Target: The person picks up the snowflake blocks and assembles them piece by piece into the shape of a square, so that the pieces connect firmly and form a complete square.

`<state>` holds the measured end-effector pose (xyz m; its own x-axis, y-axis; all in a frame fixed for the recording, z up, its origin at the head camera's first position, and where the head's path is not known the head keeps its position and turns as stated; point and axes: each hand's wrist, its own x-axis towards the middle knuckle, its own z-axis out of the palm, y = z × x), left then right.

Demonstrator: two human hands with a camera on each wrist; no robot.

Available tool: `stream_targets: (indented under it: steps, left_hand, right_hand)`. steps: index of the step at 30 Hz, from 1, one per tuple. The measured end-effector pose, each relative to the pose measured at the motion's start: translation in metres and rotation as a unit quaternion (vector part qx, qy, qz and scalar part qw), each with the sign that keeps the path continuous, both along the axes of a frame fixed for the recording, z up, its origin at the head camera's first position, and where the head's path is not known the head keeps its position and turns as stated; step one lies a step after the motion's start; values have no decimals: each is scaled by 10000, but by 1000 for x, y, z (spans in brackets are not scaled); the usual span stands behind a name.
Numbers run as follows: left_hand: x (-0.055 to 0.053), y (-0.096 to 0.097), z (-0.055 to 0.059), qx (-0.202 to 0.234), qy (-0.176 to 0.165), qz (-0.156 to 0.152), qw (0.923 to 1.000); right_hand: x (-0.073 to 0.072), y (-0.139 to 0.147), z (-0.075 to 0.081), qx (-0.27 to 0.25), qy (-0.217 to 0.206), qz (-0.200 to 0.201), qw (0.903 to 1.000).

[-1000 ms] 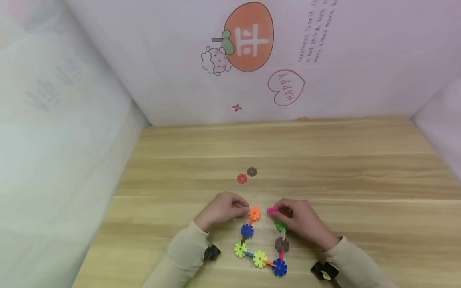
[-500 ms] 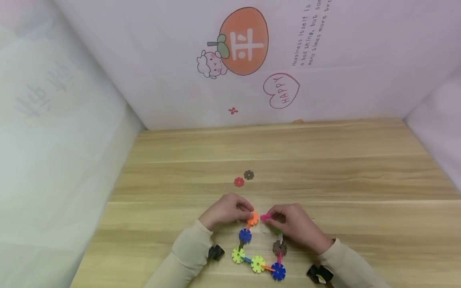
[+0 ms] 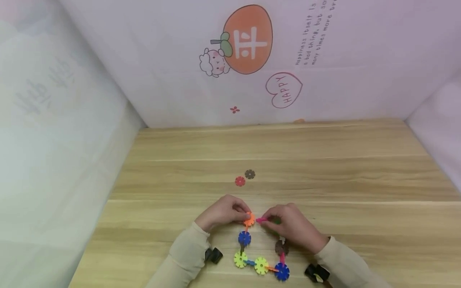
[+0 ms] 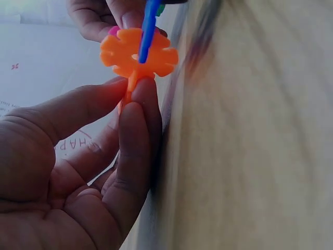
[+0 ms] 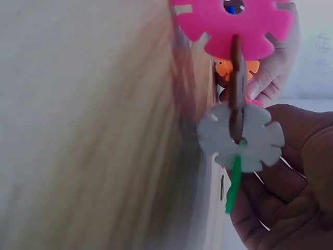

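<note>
Notched plastic snowflake discs, slotted together edge to edge, make a chain that bends in a U on the table. My left hand (image 3: pixel 224 211) pinches the orange disc (image 3: pixel 250 219) at one end between thumb and fingers. At the other end, a pink disc (image 3: pixel 261 220) is held edge-on by my right hand (image 3: pixel 293 226), close beside the orange one; whether they touch is unclear. A green disc (image 5: pixel 235 182) joins a white disc (image 5: pixel 218 133) near the right palm. The right hand partly hides this stretch in the head view.
A loose red disc (image 3: pixel 240 181) and a brown disc (image 3: pixel 250 174) lie beyond the hands. The chain's near side has a yellow disc (image 3: pixel 261 265) and a blue disc (image 3: pixel 282 272). Printed cloth walls (image 3: pixel 342 92) border the wooden table (image 3: pixel 324 160).
My right hand has moved left with the pink disc, narrowing the gap to the orange disc. My left hand has gone from beside the orange disc to pinching it.
</note>
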<state>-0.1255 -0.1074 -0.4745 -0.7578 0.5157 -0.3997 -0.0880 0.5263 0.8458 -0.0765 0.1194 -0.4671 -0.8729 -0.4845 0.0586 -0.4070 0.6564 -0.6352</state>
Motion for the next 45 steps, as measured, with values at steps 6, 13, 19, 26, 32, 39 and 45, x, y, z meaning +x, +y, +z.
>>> stream_targets:
  steps: [6,13,19,26,32,39,45]
  left_hand:
    - [1,-3,-3,41,-201,100,9997]
    - [-4,-3,-3,75,-160,27,9998]
    - [-7,-1,-3,94,-110,55,9999]
    - [-4,0,-4,123,-216,268,9993]
    - [-1,-1,-4,79,-257,342,9991]
    - [0,-5,-6,158,-436,448,9979]
    - [1,-7,-10,264,-533,530,9968]
  right_hand:
    - [-1,-4,-1,59,32,141,9999]
    - [-6,-5,-1,142,217,243,9994]
    - [-10,-4,-1,-19,462,387,9982]
    - [-12,-4,0,-100,733,584,9955]
    - [-11,-5,-2,-190,1098,762,9908]
    - [-10,-9,-4,-245,1304,899,9871]
    - [-9,-11,-9,-380,1404,908,9852]
